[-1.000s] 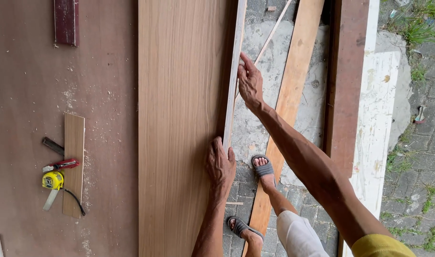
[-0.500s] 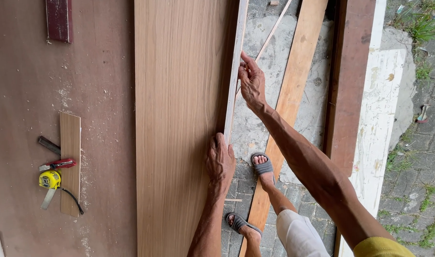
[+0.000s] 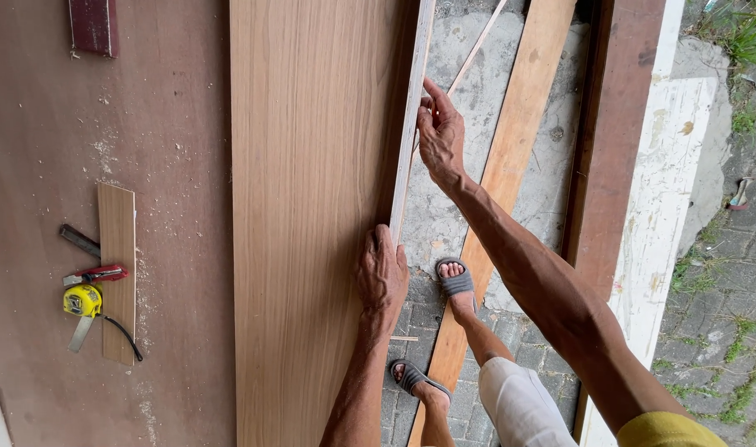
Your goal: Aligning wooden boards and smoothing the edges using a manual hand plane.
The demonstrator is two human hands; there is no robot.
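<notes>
A large light-brown wood panel (image 3: 312, 207) lies on the brown worktop (image 3: 163, 124), its right edge overhanging the ground. A thin pale edging strip (image 3: 411, 108) runs along that edge. My left hand (image 3: 381, 273) rests on the panel's edge near me, fingers curled over the strip's lower end. My right hand (image 3: 440, 132) is farther up, pinching the strip against the panel edge.
On the worktop's left lie a small wood offcut (image 3: 116, 265), a yellow tape measure (image 3: 81, 301), a red-handled cutter (image 3: 96, 274) and a dark red block (image 3: 91, 25). Below, long planks (image 3: 519, 141) lie on concrete, beside my sandalled feet (image 3: 456, 280).
The view has shifted slightly. Both hands stay on the strip at the panel's edge, barely moved.
</notes>
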